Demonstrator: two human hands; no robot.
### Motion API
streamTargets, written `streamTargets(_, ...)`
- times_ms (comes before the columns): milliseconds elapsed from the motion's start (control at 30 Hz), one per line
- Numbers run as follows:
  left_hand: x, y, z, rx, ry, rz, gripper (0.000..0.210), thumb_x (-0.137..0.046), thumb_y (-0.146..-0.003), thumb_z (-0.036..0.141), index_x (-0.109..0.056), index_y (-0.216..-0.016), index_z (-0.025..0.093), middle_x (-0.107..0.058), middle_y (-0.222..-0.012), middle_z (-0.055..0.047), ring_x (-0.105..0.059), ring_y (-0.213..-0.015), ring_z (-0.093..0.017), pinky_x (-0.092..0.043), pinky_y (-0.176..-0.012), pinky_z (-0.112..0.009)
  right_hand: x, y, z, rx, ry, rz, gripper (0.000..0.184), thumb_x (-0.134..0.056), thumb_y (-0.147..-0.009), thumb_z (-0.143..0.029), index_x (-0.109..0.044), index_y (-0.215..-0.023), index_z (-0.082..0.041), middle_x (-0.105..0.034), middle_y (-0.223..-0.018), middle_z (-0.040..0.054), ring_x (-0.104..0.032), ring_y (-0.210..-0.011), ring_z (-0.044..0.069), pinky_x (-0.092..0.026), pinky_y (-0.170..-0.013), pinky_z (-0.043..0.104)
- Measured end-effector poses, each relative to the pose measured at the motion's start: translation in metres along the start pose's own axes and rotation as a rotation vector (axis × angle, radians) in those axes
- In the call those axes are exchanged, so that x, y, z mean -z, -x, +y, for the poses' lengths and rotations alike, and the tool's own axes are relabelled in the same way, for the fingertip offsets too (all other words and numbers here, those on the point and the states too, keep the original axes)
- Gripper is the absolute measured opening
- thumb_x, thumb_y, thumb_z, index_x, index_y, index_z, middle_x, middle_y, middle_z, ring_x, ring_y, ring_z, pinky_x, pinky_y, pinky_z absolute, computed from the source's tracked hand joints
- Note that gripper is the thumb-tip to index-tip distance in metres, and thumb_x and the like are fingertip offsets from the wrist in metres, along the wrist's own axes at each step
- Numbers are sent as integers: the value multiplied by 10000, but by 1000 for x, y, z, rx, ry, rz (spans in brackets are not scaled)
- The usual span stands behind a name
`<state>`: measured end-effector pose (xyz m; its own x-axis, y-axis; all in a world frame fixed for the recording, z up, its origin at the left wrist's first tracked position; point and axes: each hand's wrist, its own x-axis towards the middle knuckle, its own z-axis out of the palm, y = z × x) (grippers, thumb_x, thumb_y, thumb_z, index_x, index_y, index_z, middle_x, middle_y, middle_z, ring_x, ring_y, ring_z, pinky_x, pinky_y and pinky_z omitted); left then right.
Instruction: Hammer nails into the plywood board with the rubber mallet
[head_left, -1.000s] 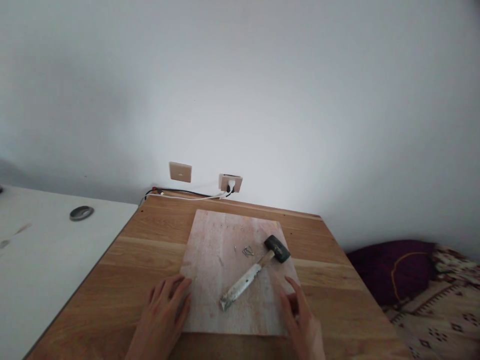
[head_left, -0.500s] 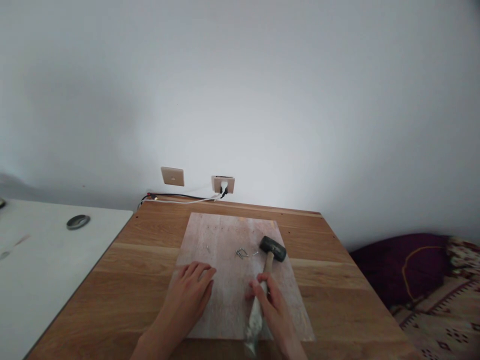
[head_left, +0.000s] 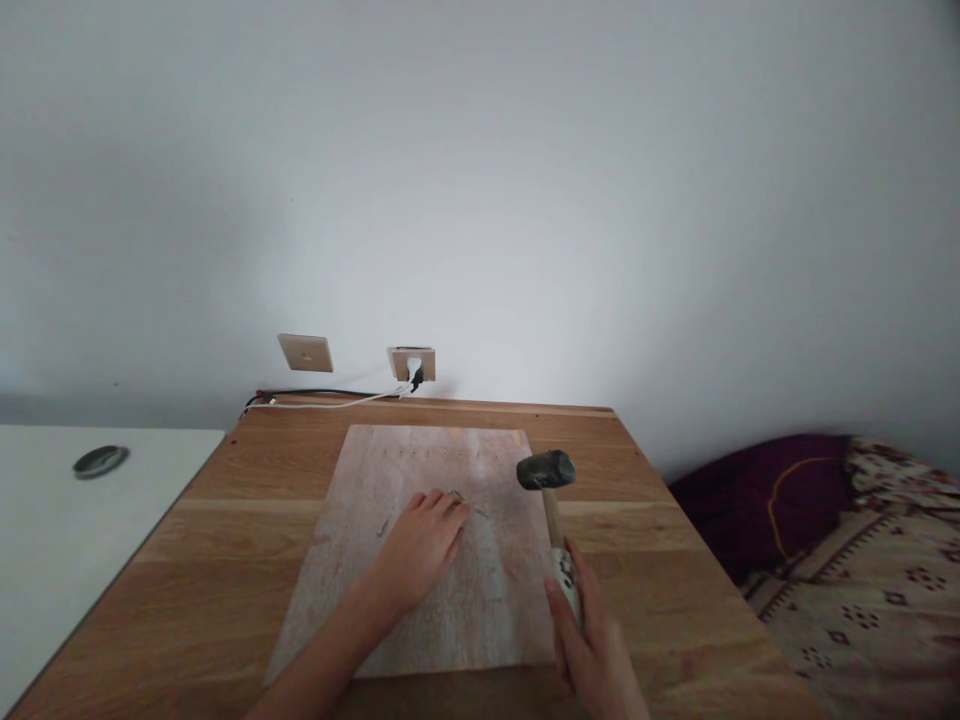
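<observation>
A pale wooden board [head_left: 450, 620] lies flat on the table. My left hand [head_left: 426, 545] reaches over its middle, fingers bent and close together, their tips at a few small nails [head_left: 456, 495]. The thumb is hidden, and what the fingers pinch, if anything, cannot be made out. Another nail [head_left: 382, 527] lies left of the hand, and one more nail [head_left: 482, 512] lies to its right. Wrapped round the light grip of a mallet, my right hand [head_left: 592, 630] is at the board's right edge. The mallet's black head [head_left: 546, 470] points up and away from me.
A row of small marks [head_left: 431, 453] runs along the board's far part. Behind the wooden table [head_left: 652, 540], cables [head_left: 330, 400] lead to a wall socket [head_left: 414, 365]. At left, a dark ring [head_left: 101, 461] lies on a white surface [head_left: 90, 560]. Purple fabric [head_left: 750, 500] is at right.
My left hand has moved forward and right, onto the nails. My right hand has lifted the mallet off the board, carrying it rightward, and its grip has changed. The view has turned slightly right.
</observation>
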<state>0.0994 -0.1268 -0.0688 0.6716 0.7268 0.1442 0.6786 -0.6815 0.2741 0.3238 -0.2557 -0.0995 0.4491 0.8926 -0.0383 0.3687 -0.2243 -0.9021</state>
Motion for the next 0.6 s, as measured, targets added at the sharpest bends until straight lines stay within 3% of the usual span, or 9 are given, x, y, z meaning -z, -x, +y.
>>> streamTargets(67, -3, -2, -1, 8, -8, 15, 260, -514, -969, 85, -666, -1160, 176, -700, -1212, -96, -637, -1104, -276, -515, -962, -456, 9, 0, 10, 119, 143, -5, 649, -513, -965, -582, -549, -1485, -197, -728, -1324, 146, -686, -1250, 333, -613, -982, 436)
streamTargets(133, -6, -5, -2, 4, -20, 23, 265, -509, -971, 84, -670, -1159, 179, -700, -1203, -95, -629, -1104, -279, -509, -959, -459, 13, 0, 20, 172, 223, -67, 610, -456, -1004, -521, -534, -1515, -197, -660, -1438, 133, -579, -1380, 313, -518, -1116, 452)
streamTargets(300, -11, -20, 1, -107, -41, -26, 212, -553, -987, 109, -696, -1123, 186, -712, -1160, -73, -628, -1100, -267, -494, -947, -427, 5, 5, 40, 226, 280, -117, 622, -405, -1045, -467, -420, -1598, -183, -629, -1463, 141, -619, -1326, 302, -547, -1074, 438)
streamTargets(467, -16, -35, 1, -216, -121, -52, 153, -571, -982, 105, -709, -1013, 161, -725, -1076, -70, -646, -1069, -261, -494, -943, -418, -3, 9, 43, 236, 282, -71, 642, -372, -1056, -503, -427, -1590, -151, -644, -1437, 158, -626, -1311, 309, -549, -1065, 431)
streamTargets(600, -22, -46, -5, -308, -103, -67, 91, -622, -923, 105, -703, -934, 146, -735, -1007, -91, -666, -1031, -279, -498, -948, -429, 1, 8, 42, 227, 285, -117, 599, -405, -1063, -453, -433, -1588, -164, -636, -1452, 147, -632, -1306, 297, -570, -1036, 391)
